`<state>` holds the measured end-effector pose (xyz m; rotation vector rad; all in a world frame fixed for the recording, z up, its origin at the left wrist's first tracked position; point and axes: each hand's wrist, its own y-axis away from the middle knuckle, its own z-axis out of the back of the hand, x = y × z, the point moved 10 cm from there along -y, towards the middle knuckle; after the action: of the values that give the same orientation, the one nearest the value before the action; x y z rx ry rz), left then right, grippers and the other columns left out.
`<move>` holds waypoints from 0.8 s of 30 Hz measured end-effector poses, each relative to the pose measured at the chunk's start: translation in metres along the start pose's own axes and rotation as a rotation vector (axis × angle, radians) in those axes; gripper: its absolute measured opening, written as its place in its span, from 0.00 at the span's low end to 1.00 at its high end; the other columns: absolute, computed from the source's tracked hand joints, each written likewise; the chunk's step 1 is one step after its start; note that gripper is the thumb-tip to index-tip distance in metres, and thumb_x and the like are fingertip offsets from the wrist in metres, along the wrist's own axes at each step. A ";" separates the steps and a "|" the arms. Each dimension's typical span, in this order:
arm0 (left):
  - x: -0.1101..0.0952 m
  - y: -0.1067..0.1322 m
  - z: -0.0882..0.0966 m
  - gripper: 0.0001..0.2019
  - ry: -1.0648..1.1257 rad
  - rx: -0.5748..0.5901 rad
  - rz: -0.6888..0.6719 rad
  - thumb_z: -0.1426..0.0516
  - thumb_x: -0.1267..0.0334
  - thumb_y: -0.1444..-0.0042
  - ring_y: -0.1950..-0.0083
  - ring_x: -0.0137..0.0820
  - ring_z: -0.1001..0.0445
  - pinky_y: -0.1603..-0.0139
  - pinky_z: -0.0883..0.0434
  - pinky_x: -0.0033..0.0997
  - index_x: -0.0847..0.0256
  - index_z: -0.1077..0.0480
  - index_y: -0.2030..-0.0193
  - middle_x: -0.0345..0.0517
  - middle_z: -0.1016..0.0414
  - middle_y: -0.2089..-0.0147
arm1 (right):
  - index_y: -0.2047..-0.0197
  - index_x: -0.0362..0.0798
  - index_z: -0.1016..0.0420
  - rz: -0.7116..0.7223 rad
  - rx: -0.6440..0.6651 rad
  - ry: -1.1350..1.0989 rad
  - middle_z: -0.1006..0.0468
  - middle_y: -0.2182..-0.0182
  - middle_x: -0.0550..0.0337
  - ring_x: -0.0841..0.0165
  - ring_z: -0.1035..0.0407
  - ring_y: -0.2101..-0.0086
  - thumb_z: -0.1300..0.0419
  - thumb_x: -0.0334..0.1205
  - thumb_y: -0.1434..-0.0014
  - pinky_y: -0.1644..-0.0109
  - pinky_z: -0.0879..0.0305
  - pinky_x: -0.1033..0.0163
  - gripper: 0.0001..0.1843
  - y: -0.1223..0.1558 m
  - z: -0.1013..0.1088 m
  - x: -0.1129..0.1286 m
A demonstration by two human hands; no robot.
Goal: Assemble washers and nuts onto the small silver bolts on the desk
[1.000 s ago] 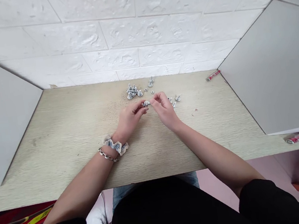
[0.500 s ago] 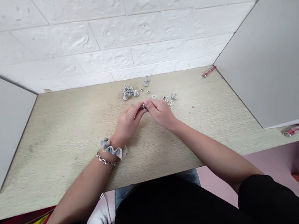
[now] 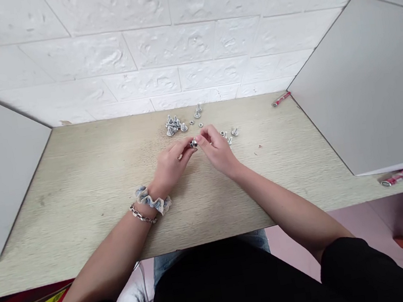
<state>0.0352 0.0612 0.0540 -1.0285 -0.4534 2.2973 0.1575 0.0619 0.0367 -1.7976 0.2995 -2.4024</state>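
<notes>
Now | left hand [image 3: 172, 164], right hand [image 3: 217, 150]: fingers pinch one bolt [image 3: 193, 143] | loose bolts [image 3: 174, 124] on desk [image 3: 90, 186]

Two hands [image 3: 195, 157], one pile of bolts [image 3: 174, 125], two red pens [image 3: 281, 99], one bracelet [image 3: 143, 215], one scrunchie [image 3: 152, 201]

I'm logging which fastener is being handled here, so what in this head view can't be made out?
- Small metal part: pinched between left hand and right hand; fingertips cover most of it, type unclear.
- Pile of metal fasteners: too small to count or sort.
- Red-and-white object: partly hidden by the right grey panel.
</notes>
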 end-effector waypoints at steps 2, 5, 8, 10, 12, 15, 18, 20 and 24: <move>-0.002 0.001 0.000 0.12 -0.007 0.009 -0.005 0.43 0.65 0.40 0.58 0.30 0.23 0.53 0.27 0.30 0.59 0.25 0.50 0.46 0.20 0.58 | 0.72 0.49 0.39 -0.026 0.069 0.022 0.37 0.77 0.65 0.72 0.41 0.72 0.50 0.60 0.38 0.66 0.44 0.63 0.23 0.000 -0.006 -0.003; -0.006 0.001 0.000 0.11 -0.001 0.016 -0.014 0.43 0.64 0.40 0.58 0.30 0.23 0.53 0.27 0.29 0.59 0.25 0.51 0.46 0.19 0.58 | 0.75 0.49 0.38 -0.052 0.168 -0.024 0.38 0.79 0.64 0.71 0.40 0.73 0.54 0.64 0.39 0.66 0.44 0.62 0.28 0.000 -0.017 -0.006; -0.002 0.001 0.000 0.11 0.021 0.019 0.037 0.43 0.64 0.40 0.59 0.29 0.23 0.54 0.27 0.28 0.58 0.24 0.52 0.45 0.19 0.58 | 0.71 0.49 0.36 -0.027 0.177 -0.051 0.35 0.77 0.64 0.71 0.39 0.71 0.52 0.59 0.38 0.64 0.42 0.62 0.22 0.001 -0.019 -0.004; 0.004 0.000 0.002 0.12 0.044 -0.001 0.081 0.42 0.65 0.40 0.61 0.29 0.23 0.55 0.27 0.28 0.58 0.24 0.51 0.44 0.19 0.59 | 0.65 0.50 0.36 0.008 0.164 -0.091 0.32 0.72 0.63 0.71 0.38 0.70 0.48 0.50 0.39 0.63 0.40 0.62 0.12 0.001 -0.018 -0.001; 0.010 -0.001 0.005 0.12 0.066 -0.036 0.116 0.41 0.65 0.41 0.63 0.28 0.24 0.57 0.27 0.27 0.58 0.25 0.51 0.43 0.19 0.60 | 0.57 0.52 0.39 0.028 0.151 -0.159 0.29 0.64 0.62 0.71 0.37 0.68 0.46 0.42 0.43 0.62 0.38 0.63 0.09 0.002 -0.017 0.001; 0.017 -0.002 0.010 0.13 0.088 -0.077 0.142 0.40 0.65 0.43 0.64 0.27 0.24 0.58 0.28 0.27 0.58 0.25 0.51 0.43 0.19 0.61 | 0.51 0.55 0.42 0.006 0.130 -0.205 0.29 0.57 0.60 0.71 0.35 0.66 0.45 0.39 0.44 0.62 0.36 0.62 0.18 0.001 -0.015 -0.002; 0.017 -0.002 0.008 0.12 0.133 -0.066 0.150 0.40 0.64 0.44 0.64 0.27 0.24 0.58 0.27 0.28 0.59 0.24 0.52 0.44 0.20 0.61 | 0.53 0.53 0.39 -0.023 0.097 -0.175 0.29 0.58 0.58 0.70 0.34 0.64 0.45 0.46 0.41 0.59 0.35 0.61 0.14 -0.001 -0.013 -0.007; 0.019 -0.001 0.004 0.13 0.209 -0.046 0.197 0.40 0.62 0.44 0.65 0.27 0.24 0.60 0.27 0.28 0.59 0.24 0.52 0.43 0.20 0.63 | 0.56 0.52 0.37 -0.012 0.036 -0.120 0.29 0.59 0.58 0.68 0.33 0.61 0.46 0.49 0.40 0.57 0.35 0.60 0.13 -0.001 -0.007 -0.007; 0.033 0.001 0.001 0.17 0.399 -0.084 0.332 0.39 0.56 0.46 0.68 0.27 0.25 0.66 0.28 0.26 0.61 0.26 0.51 0.42 0.23 0.68 | 0.57 0.52 0.34 0.158 -0.150 -0.011 0.28 0.61 0.55 0.65 0.33 0.59 0.48 0.46 0.39 0.51 0.36 0.54 0.10 0.013 0.011 0.024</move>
<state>0.0162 0.0805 0.0357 -1.6657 -0.2288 2.2786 0.1611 0.0426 0.0592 -1.7707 0.6121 -2.3155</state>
